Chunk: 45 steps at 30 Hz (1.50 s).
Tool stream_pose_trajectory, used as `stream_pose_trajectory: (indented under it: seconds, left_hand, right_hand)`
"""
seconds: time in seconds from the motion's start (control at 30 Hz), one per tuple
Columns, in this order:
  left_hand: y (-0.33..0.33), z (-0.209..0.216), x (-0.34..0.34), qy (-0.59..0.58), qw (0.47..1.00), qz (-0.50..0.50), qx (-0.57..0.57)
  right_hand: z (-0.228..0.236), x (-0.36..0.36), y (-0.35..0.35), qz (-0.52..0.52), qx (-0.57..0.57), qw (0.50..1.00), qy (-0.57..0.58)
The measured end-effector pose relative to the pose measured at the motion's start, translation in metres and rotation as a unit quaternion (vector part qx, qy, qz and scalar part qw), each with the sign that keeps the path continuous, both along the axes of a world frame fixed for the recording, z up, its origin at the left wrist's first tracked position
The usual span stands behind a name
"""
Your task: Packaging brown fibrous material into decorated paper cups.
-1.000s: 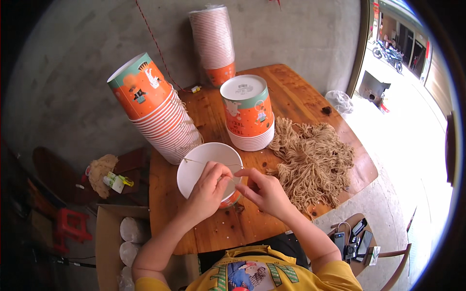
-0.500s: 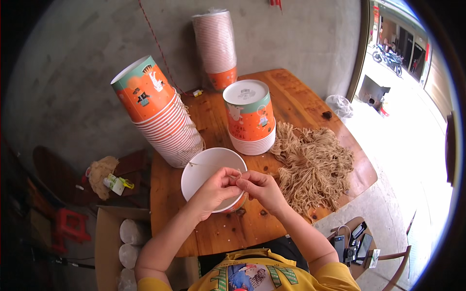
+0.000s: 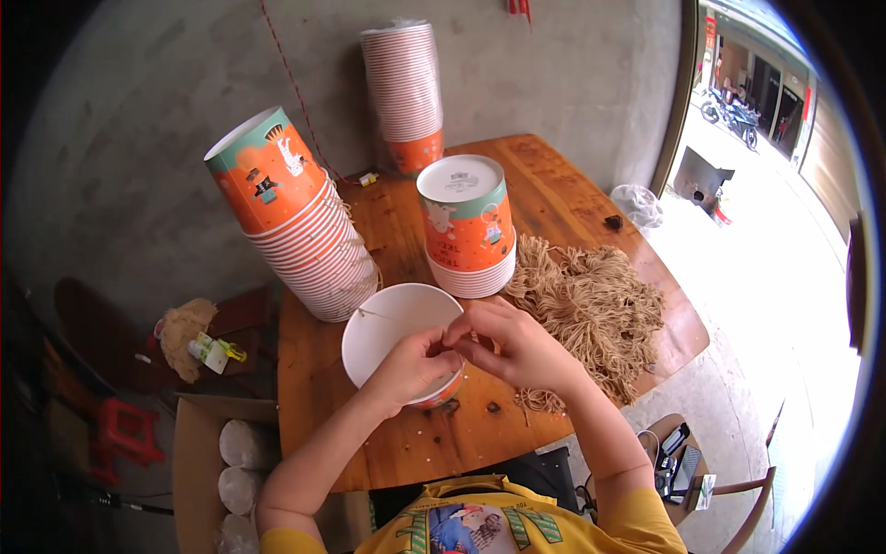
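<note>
Your left hand [image 3: 413, 362] and right hand [image 3: 517, 347] meet at the right rim of the cup [image 3: 377, 349]; I cannot tell whether they pinch the cord [image 3: 377, 315]. It sits mouth-up on the near desk [image 3: 397, 459], presumably for easy reach, with twine [image 3: 595, 319] handy at right.

Twine [image 3: 595, 319] lies right of the front bucket [image 3: 380, 340].

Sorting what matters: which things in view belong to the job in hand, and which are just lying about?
In the job, it seems:
left hand and right hand, at the open tub
tan cord pile
left tub stack
short tub stack

Apparently just lying about:
red stool
motorbike
clear plastic bag
small electronics
</note>
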State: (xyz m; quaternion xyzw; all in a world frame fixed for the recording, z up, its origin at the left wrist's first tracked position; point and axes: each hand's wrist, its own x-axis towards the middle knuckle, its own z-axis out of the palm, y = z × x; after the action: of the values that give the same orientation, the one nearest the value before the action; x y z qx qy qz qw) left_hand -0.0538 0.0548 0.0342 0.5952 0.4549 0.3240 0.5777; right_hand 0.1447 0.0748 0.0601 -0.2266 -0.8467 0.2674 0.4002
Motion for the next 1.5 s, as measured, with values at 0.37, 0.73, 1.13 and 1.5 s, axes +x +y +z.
stream_pose_trajectory:
  seconds: [0.37,0.73,1.13,1.5]
  left_hand:
    - [-0.001,0.004,-0.005,-0.013,0.998,-0.016,-0.060]
    - [0.003,0.003,-0.002,-0.006,0.998,-0.028,-0.064]
    - [0.004,0.008,0.000,-0.118,0.976,0.001,-0.182]
    - [0.003,0.008,-0.007,-0.072,0.993,-0.020,-0.091]
  right_hand:
    - [-0.038,0.004,0.008,-0.103,-0.046,0.993,0.044]
    - [-0.051,0.012,-0.019,-0.141,0.047,0.989,0.005]
    - [-0.050,0.000,-0.033,-0.150,0.078,0.985,0.020]
    - [-0.051,0.001,-0.030,-0.150,-0.102,0.981,0.073]
